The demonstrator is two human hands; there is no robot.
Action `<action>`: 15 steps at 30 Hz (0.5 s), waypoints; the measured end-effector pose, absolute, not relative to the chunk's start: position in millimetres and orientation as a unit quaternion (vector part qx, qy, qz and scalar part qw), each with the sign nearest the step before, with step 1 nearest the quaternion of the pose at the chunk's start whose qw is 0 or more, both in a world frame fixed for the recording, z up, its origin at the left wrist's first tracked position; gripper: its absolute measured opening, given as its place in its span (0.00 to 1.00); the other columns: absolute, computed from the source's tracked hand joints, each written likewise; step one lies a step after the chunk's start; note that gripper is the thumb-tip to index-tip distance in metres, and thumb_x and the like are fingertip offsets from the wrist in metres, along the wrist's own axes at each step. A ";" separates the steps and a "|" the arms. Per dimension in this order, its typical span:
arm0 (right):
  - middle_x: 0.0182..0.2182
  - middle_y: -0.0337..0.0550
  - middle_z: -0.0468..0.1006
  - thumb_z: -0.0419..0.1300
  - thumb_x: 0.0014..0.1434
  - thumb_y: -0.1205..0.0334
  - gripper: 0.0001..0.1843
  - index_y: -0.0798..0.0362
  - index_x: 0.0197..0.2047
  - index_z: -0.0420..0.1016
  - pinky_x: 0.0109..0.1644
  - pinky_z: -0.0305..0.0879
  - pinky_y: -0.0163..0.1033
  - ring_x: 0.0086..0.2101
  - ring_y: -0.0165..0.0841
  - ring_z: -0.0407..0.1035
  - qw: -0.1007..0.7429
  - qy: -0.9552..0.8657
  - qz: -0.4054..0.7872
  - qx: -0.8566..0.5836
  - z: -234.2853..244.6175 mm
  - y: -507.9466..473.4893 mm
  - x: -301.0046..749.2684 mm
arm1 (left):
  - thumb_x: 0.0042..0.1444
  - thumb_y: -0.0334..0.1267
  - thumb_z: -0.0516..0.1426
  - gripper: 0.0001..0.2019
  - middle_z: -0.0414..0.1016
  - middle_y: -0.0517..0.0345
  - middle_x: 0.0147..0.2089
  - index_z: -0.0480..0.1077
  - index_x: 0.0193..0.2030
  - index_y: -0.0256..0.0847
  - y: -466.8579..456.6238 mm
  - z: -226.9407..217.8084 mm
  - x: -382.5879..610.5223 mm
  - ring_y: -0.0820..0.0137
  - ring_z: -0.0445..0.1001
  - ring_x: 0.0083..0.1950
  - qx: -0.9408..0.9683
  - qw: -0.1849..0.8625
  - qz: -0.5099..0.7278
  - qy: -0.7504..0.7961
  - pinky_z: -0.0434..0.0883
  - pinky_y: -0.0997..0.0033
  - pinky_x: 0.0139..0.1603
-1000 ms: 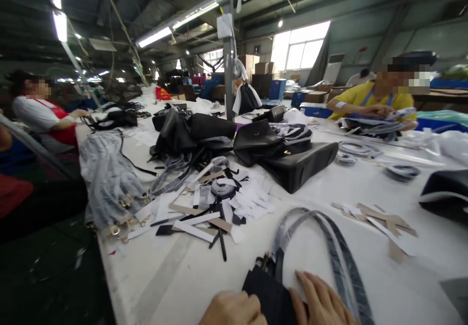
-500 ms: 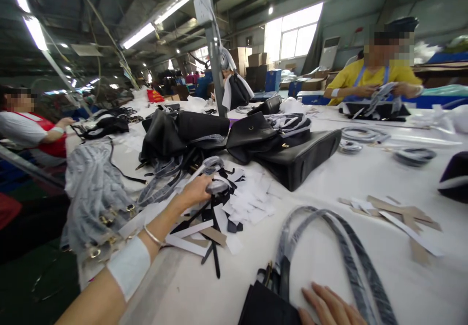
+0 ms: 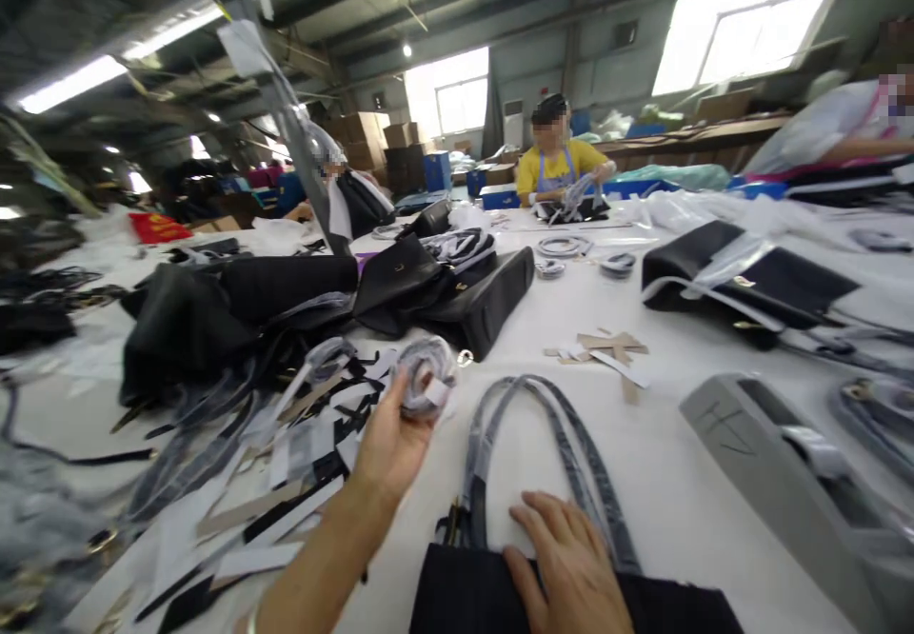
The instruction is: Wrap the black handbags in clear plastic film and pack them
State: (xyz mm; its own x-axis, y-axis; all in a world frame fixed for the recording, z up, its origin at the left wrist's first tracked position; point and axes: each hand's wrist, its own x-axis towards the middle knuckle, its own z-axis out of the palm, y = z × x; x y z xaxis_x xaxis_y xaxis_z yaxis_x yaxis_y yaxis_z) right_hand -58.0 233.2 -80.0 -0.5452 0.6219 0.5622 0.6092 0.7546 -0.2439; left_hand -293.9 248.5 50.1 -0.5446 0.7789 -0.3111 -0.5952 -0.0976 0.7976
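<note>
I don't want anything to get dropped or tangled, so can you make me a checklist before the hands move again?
1. Left hand has the wrapped coil: ok, held.
2. Right hand on the black bag: ok, fingers spread past its top edge.
3. Coil clear of the bag's handles: ok, apart.
4. Coil unrolled: not ok, looped up.
5. Whole bag visible: not ok, cut off by the picture's bottom edge.
6. Coil's ends free: cannot tell, blurred.
</note>
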 end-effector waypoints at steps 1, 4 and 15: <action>0.46 0.40 0.80 0.62 0.57 0.56 0.15 0.42 0.49 0.74 0.51 0.66 0.48 0.45 0.43 0.74 0.328 -0.872 0.030 -0.361 -73.7 231.4 -58.7 | 0.61 0.41 0.55 0.10 0.77 0.52 0.46 0.70 0.45 0.39 252.4 40.0 -269.3 0.64 0.76 0.47 0.116 0.506 0.704 0.485 0.76 0.66 0.45; 0.44 0.38 0.80 0.62 0.57 0.60 0.12 0.41 0.45 0.74 0.51 0.65 0.46 0.44 0.41 0.73 0.353 -0.847 0.091 -0.387 -60.4 226.3 -60.8 | 0.52 0.37 0.61 0.15 0.76 0.51 0.46 0.70 0.47 0.38 258.8 15.0 -228.8 0.64 0.75 0.48 0.245 0.506 0.609 0.559 0.74 0.69 0.44; 0.35 0.34 0.80 0.60 0.57 0.68 0.09 0.44 0.40 0.73 0.49 0.65 0.42 0.36 0.35 0.74 0.357 -0.864 0.123 -0.334 -58.4 232.8 -57.5 | 0.55 0.29 0.57 0.22 0.69 0.45 0.59 0.66 0.59 0.35 341.7 -18.2 -238.8 0.58 0.64 0.62 0.662 0.135 0.262 0.689 0.60 0.58 0.64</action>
State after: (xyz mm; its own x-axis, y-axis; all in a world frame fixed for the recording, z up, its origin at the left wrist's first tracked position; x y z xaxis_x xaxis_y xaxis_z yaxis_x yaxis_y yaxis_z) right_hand -57.5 232.8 -58.4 -0.5226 0.6642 0.5345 0.4884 0.7471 -0.4510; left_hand -238.8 341.7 -18.2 -0.0876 0.9830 0.1616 0.8416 -0.0137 0.5399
